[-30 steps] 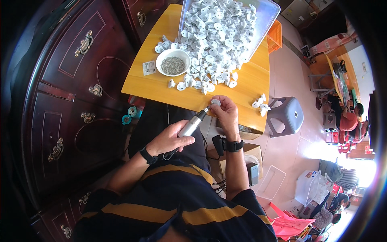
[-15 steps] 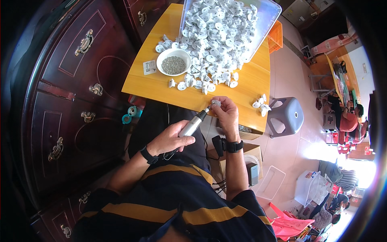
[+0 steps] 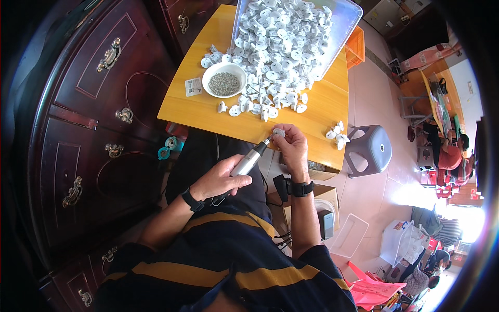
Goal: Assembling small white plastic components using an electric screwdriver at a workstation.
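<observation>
My left hand (image 3: 223, 178) is wrapped round a silver electric screwdriver (image 3: 246, 163) with a black nose, which points up and to the right. Its tip meets a small white plastic part (image 3: 279, 133) at the table's front edge. The fingers of my right hand (image 3: 292, 144) pinch that part. Beyond my hands lies a big heap of similar white parts (image 3: 283, 47), spilling out of a clear plastic bin (image 3: 349, 13) tipped toward me. A white bowl (image 3: 224, 95) of small metal screws (image 3: 223, 83) stands left of the heap.
The wooden table (image 3: 187, 112) carries a small label card (image 3: 193, 87) and a few separate white parts (image 3: 338, 136) at its right. A grey stool (image 3: 370, 150) stands beside it. Dark drawers (image 3: 104, 99) rise on the left; a cardboard box (image 3: 325, 196) sits below. Other people work far right.
</observation>
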The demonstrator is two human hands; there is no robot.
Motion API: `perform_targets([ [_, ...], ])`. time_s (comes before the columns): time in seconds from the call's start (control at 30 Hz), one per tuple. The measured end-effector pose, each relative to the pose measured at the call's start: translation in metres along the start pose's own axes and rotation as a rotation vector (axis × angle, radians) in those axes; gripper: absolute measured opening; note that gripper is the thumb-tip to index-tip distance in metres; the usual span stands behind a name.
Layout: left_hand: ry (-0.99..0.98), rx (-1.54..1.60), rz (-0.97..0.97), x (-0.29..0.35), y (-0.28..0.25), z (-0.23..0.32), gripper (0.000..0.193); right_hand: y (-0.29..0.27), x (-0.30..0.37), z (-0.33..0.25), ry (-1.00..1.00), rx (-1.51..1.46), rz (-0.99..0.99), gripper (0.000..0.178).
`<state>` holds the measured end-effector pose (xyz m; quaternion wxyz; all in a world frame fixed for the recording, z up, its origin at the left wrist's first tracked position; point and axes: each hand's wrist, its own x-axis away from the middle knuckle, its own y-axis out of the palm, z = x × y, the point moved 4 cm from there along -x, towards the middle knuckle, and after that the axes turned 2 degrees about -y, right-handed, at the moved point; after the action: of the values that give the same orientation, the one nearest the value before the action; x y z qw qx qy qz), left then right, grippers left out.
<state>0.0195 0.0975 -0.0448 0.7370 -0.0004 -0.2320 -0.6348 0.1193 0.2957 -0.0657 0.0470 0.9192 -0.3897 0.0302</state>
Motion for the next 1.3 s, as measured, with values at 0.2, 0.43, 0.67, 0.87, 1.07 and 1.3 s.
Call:
perform_targets([
  [0.2,-0.025,0.020,-0.010,0.000,0.001,0.001,0.050,-0.001,0.000,0.003,-0.017,0.018,-0.011,0.016],
  [0.43,-0.016,0.056,0.006,0.001,-0.001,0.004,0.050,0.002,0.001,0.002,-0.006,-0.012,0.015,0.017],
  [0.67,-0.022,0.014,0.022,0.006,-0.008,0.007,0.043,-0.001,-0.001,-0.005,-0.005,0.047,0.078,0.019],
  [0.87,-0.052,0.150,0.057,0.020,-0.022,0.006,0.040,-0.010,-0.003,-0.021,-0.043,0.306,0.160,0.018],
  [1.07,-0.068,0.375,0.145,0.028,-0.034,0.006,0.047,-0.007,-0.010,-0.028,-0.171,0.507,0.187,0.015],
  [1.3,-0.091,0.384,0.140,0.047,-0.031,0.006,0.046,-0.006,-0.012,-0.027,-0.184,0.485,0.198,0.013],
])
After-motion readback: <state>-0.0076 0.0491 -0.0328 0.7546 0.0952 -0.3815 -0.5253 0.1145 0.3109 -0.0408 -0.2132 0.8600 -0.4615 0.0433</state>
